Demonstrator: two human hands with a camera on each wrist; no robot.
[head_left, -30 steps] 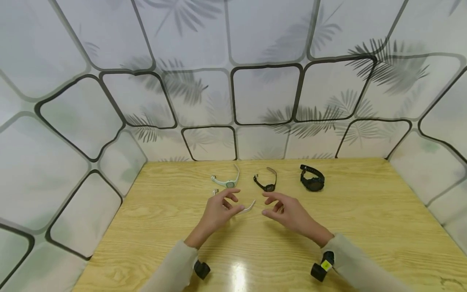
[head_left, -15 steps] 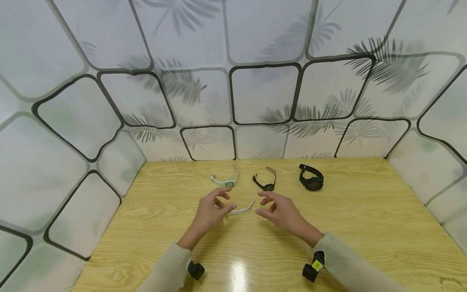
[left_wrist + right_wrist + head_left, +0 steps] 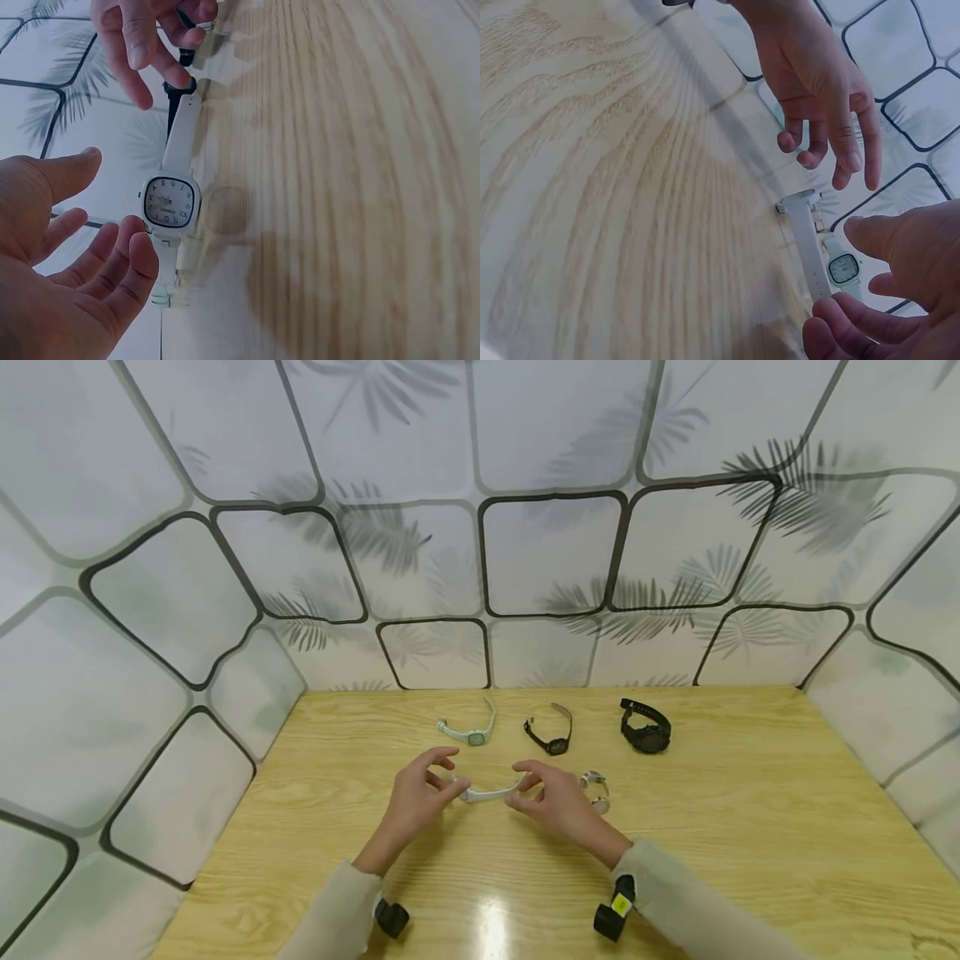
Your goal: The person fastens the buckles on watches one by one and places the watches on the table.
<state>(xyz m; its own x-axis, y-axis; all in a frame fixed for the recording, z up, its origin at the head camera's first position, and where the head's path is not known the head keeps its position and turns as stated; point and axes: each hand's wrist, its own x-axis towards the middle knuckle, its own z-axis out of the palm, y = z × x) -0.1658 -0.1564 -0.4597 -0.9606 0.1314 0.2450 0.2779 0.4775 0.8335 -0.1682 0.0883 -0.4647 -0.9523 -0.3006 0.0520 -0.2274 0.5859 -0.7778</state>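
A white watch (image 3: 491,795) lies on the wooden table between the two hands, its squarish dial (image 3: 169,201) facing the left wrist camera. Beside the dial end is the left hand (image 3: 416,789), thumb and fingers spread apart, fingertips right at the case. The right hand (image 3: 558,802) is at the free strap end, its fingertips close to the strap (image 3: 807,247) and its thumb held well away. Both hands have relaxed fingers and hold nothing. The left thumb hides part of the buckle end in the head view.
Behind the hands stand a pale green watch (image 3: 476,737), a small black watch (image 3: 557,746) and a large black watch (image 3: 648,740). A silver watch (image 3: 600,805) sits right beside the right hand. A patterned cloth wall (image 3: 540,652) borders the table's far edge.
Both hands have shifted left. More of the white watch shows between them, and the silver watch has come into sight beside the right hand. The watches stay in place.
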